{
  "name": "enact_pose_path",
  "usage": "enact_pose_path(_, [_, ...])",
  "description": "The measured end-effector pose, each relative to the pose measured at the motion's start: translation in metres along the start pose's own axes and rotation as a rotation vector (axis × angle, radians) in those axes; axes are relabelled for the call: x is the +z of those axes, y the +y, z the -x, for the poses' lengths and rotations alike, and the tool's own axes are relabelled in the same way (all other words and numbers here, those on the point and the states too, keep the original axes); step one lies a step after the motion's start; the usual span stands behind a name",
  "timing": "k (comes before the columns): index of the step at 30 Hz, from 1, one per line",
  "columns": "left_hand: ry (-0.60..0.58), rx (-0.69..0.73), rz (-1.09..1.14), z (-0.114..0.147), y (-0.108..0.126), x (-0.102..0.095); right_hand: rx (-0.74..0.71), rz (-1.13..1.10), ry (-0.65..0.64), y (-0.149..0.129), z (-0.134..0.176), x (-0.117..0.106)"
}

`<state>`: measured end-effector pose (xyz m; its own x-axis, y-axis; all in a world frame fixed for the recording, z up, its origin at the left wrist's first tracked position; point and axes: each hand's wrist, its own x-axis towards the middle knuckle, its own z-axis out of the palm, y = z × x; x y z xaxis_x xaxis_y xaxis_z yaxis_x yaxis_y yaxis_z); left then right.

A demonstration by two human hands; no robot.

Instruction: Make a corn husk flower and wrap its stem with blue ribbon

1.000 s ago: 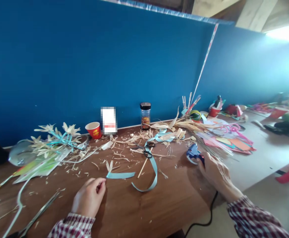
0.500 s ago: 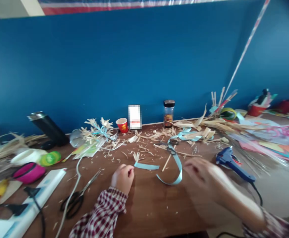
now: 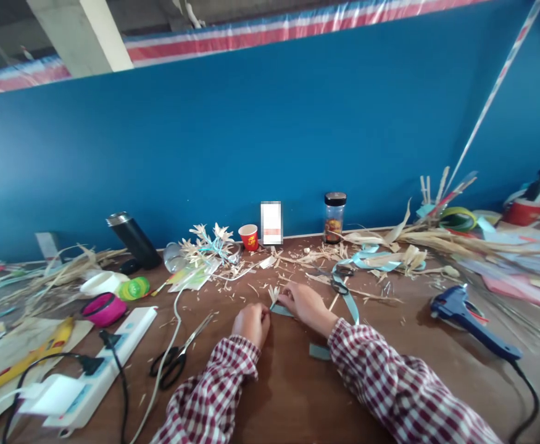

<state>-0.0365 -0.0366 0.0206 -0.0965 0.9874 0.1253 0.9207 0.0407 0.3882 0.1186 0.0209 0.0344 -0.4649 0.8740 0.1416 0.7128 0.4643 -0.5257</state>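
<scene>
My left hand (image 3: pixel 253 324) is closed in a pinch at the base of a small pale corn-husk flower (image 3: pixel 274 292); its stem is hidden in the fingers. A light blue ribbon (image 3: pixel 280 311) runs from that base toward the right. My right hand (image 3: pixel 304 303) reaches in from the other side, its fingertips pinched on the ribbon close beside the flower. Under the right wrist, the ribbon's loose end (image 3: pixel 319 351) shows on the table. Black-handled scissors (image 3: pixel 181 353) lie partly open left of my left hand.
A blue hot glue gun (image 3: pixel 473 320) lies on the right, its cord trailing forward. A power strip (image 3: pixel 105 364) and a white cable sit left. Along the blue partition stand a jar (image 3: pixel 334 219), a red paper cup (image 3: pixel 248 238) and a black flask (image 3: pixel 134 240). Husk scraps litter the table.
My right hand has come from the right to the flower beside my left hand, drawing the ribbon's near end in. My view has tilted up and shifted left.
</scene>
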Motion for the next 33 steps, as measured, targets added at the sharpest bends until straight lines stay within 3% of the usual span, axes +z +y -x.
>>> enact_pose_path(11, [0.056, 0.058, -0.042, 0.007, 0.002, 0.004, -0.039, -0.209, 0.035, 0.004, -0.01, 0.01])
enact_pose_path(14, [0.045, 0.077, 0.112, 0.0, -0.004, -0.001, -0.035, -0.222, 0.075, 0.004, -0.008, 0.008])
enact_pose_path(18, [0.067, -0.02, 0.359, -0.018, -0.005, -0.013, -0.037, -0.222, 0.155, 0.005, -0.004, -0.001])
enact_pose_path(23, [-0.015, -0.024, 0.489, -0.032, 0.007, -0.018, -0.107, -0.168, 0.276, 0.002, 0.002, -0.013])
enact_pose_path(27, [-0.102, -0.052, 0.561, -0.035, 0.012, -0.01, -0.113, -0.148, 0.27, -0.001, 0.003, -0.015])
enact_pose_path(33, [-0.142, -0.115, 0.651, -0.036, 0.009, -0.004, -0.139, -0.189, 0.26, -0.002, 0.002, -0.011])
